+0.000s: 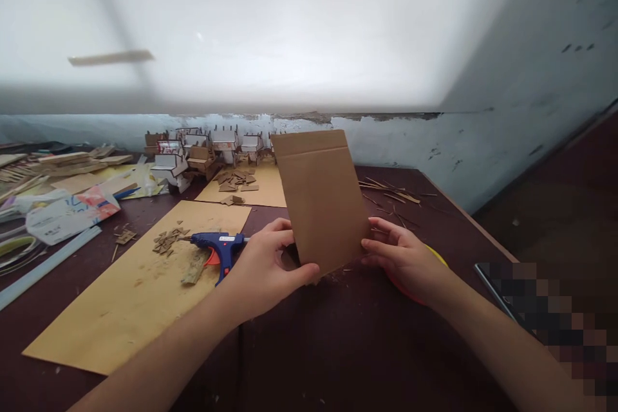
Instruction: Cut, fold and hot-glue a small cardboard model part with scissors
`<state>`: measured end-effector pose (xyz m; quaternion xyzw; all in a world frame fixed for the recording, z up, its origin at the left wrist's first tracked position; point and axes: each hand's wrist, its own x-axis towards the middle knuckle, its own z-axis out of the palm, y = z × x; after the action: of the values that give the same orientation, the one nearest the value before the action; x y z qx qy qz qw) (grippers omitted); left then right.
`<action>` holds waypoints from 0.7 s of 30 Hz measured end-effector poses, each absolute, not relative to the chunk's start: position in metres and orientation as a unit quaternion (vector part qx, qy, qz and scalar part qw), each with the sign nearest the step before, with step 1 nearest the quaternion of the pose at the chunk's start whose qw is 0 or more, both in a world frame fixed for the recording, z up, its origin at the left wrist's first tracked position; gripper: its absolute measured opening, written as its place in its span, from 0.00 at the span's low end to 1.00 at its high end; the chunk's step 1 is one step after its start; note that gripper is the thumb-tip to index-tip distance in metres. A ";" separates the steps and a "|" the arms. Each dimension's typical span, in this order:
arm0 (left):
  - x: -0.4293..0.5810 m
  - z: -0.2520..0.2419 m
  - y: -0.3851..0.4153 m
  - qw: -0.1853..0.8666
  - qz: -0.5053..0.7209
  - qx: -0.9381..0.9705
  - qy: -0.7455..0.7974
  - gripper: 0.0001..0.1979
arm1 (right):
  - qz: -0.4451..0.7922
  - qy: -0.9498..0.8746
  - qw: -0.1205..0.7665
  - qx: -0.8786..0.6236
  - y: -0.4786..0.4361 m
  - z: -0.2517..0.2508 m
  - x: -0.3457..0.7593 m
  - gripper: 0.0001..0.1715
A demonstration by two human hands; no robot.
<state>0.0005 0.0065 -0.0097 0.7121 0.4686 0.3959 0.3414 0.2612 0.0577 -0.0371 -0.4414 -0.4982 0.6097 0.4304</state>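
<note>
A flat rectangular piece of brown cardboard (323, 199) is held up and tilted above the dark table, with a crease running across near its top edge. My left hand (273, 264) grips its lower left side, thumb on the front face and fingers behind. At its lower right edge, my right hand (403, 257) pinches the board between thumb and fingers. Left of my left hand, a blue glue gun (224, 248) with an orange trigger lies on a tan sheet (111, 315), its nozzle beside small cardboard scraps (170, 239).
Several small chair-like cardboard models (168, 167) stand at the back. Wood strips (72, 164), a printed plastic bag (72, 212) and a pale long strip (48, 267) crowd the left. Thin sticks (393, 192) lie back right. A yellow and red round object (437, 254) is partly behind my right hand.
</note>
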 end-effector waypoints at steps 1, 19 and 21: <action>0.001 -0.011 0.008 0.353 0.394 0.703 0.475 0.15 | 0.608 -0.495 0.432 -0.445 0.058 -0.038 0.261 0.21; 0.011 -0.032 0.002 0.273 0.286 0.752 0.528 0.32 | 0.606 -0.454 0.463 -0.460 0.056 -0.029 0.258 0.18; 0.010 -0.028 0.003 0.322 0.316 0.735 0.506 0.30 | 0.610 -0.449 0.463 -0.460 0.055 -0.027 0.257 0.19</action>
<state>0.0099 0.0030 -0.0277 0.7352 0.5064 0.3155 0.3217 0.2567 0.0547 -0.0273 -0.4600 -0.4490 0.6103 0.4629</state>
